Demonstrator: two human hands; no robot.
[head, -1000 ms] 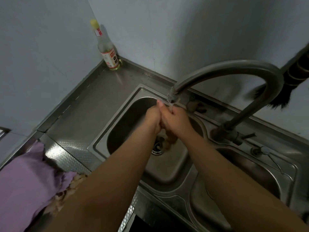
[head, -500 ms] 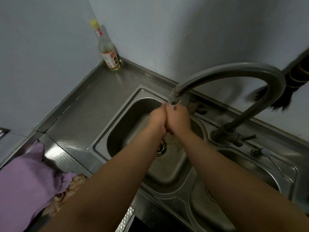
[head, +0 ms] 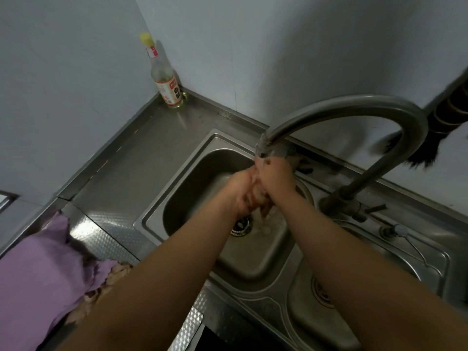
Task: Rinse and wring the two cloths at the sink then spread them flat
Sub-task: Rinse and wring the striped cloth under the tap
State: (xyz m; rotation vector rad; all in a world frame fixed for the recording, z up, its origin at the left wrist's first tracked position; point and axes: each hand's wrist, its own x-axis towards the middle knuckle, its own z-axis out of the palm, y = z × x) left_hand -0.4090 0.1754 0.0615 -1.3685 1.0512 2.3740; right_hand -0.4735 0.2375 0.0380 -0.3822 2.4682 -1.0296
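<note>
**Both hands busy under the running tap**

At the sink, the person has both hands pressed together right beneath the mouth of the tap, where water is coming down. The left hand and the right hand meet over the drain, fingers curled inward, and something pale and wet bunches between them and hangs a little below. It looks like a small cloth being squeezed, though the blur and the splash keep me from being sure what it is. Water foams in the basin just under the hands.

Off to the left, a purple cloth lies rumpled on the steel counter, with a patterned cloth peeping from under its near edge. Neither lies flat. A bottle with a yellow cap stands in the far corner against the wall, well clear of the work.

I judge this to be the rinse-and-wring step, early or midway in the task, since the cloths on the counter are not yet spread. Next, I would expect a firm twist to press the water out, then a carry to the counter. That calls for a tight two-handed grip and opposite turns of the wrists, held low over the basin so drips fall inside.
</note>
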